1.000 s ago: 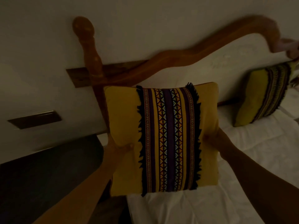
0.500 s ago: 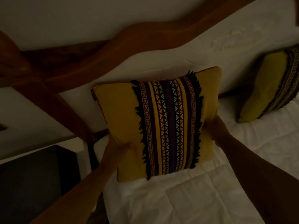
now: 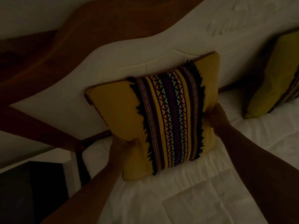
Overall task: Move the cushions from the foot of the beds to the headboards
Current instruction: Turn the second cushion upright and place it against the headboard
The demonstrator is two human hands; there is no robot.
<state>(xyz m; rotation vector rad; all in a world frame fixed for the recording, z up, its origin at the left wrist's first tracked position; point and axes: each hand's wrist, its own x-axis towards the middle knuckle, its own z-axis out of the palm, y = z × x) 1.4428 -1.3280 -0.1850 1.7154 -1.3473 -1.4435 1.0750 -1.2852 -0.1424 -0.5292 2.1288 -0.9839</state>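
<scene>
**Yellow cushion nearly seated against the headboard**

At far left a dark bedside cabinet (image 3: pixel 30 191) stands just beside the bed, below the curved wooden frame (image 3: pixel 53 50) of the headboard. It is off the cushion's path and blocks nothing.

The left hand (image 3: pixel 124 146) is closed on the lower left edge of the yellow cushion (image 3: pixel 116 113), thumb pressed into the front fabric; its other fingers are hidden behind. The cushion, with a fringed woven band (image 3: pixel 171 120) down its middle, stands tilted, its top edge against the padded white headboard panel (image 3: pixel 123 59) and its bottom corner on the white duvet (image 3: pixel 186 199). The right hand (image 3: pixel 215 115) grips the cushion's right edge, fingers wrapped out of sight behind it.

The risk, as I judge it, is in the letting go. The cushion sits skewed, right corner higher than left, and the duvet under it is soft and rumpled. Freed at this lean, it could slide forward and fall flat on its face, or settle crooked. Pulling one hand away before the other would probably twist it further.

Further right, well apart, a second yellow cushion (image 3: pixel 271 75) already leans on the headboard. Bare panel lies between the two, so nothing crowds the placement. The room is dim, and whether the cushion's back lies flush with the panel cannot be told.
</scene>
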